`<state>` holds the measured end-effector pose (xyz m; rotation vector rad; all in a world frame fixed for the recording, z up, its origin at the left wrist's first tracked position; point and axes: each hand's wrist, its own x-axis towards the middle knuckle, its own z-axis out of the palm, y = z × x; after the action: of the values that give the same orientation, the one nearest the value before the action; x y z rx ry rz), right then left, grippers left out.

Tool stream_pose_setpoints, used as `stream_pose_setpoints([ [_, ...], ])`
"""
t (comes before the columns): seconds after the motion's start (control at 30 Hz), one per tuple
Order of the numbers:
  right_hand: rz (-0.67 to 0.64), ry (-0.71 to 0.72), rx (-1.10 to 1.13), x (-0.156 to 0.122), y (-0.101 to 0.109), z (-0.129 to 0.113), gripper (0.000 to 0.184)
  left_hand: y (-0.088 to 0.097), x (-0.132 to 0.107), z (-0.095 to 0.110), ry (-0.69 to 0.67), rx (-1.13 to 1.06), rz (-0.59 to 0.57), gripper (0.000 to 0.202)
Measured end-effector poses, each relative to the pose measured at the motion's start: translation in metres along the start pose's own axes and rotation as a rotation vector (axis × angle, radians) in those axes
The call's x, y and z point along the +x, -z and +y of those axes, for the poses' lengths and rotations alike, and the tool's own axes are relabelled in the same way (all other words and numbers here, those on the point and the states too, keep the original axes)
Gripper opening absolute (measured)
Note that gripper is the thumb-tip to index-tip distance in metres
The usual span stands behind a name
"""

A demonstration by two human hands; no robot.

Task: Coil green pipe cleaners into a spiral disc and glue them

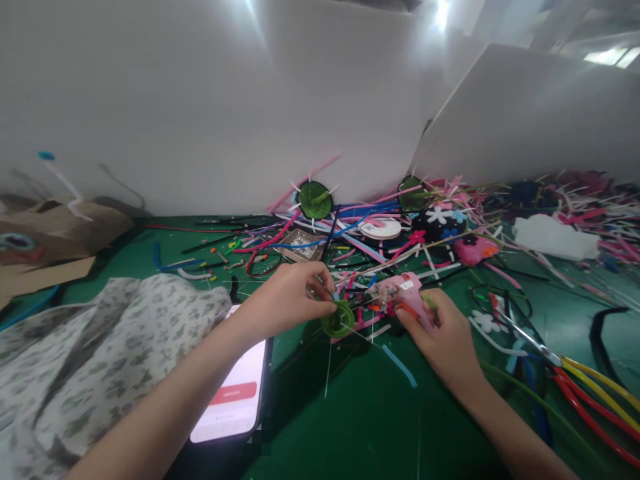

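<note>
My left hand (300, 293) pinches the rim of a small green round cup-like piece (339, 319), held just above the table. In my right hand (447, 333) is a pink hot glue gun (407, 293), its nozzle pointing left toward the green piece. My fingers wrap round the gun's handle, near an orange trigger. Something green shows by my right thumb and forefinger; I cannot make out what it is. Thin glue-like strands hang around the green piece. A short light-blue strip (400, 367) lies below the gun.
A lit phone (233, 400) and leaf-patterned cloth (125, 353) lie at left. Scissors with red and yellow handles (560, 363) rest at right. Behind the hands are heaped pipe cleaners (345, 240), a white spool (381, 229) and a round dark-green piece (315, 200) against the pale partition (200, 120).
</note>
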<state>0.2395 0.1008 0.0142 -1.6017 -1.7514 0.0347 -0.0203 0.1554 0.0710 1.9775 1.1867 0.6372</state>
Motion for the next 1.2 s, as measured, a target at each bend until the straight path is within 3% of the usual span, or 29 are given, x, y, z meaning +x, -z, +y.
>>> stream_pose_setpoints([
  [0.9,0.014,-0.024,-0.040,0.0016,0.0019,0.0010,0.021,-0.0080,0.0019,-0.0005,-0.028,-0.116,0.002,0.017],
  [1.2,0.061,0.001,-0.040,0.0024,0.0029,0.0010,0.019,-0.0108,0.0033,-0.0001,0.010,-0.147,-0.076,0.016],
])
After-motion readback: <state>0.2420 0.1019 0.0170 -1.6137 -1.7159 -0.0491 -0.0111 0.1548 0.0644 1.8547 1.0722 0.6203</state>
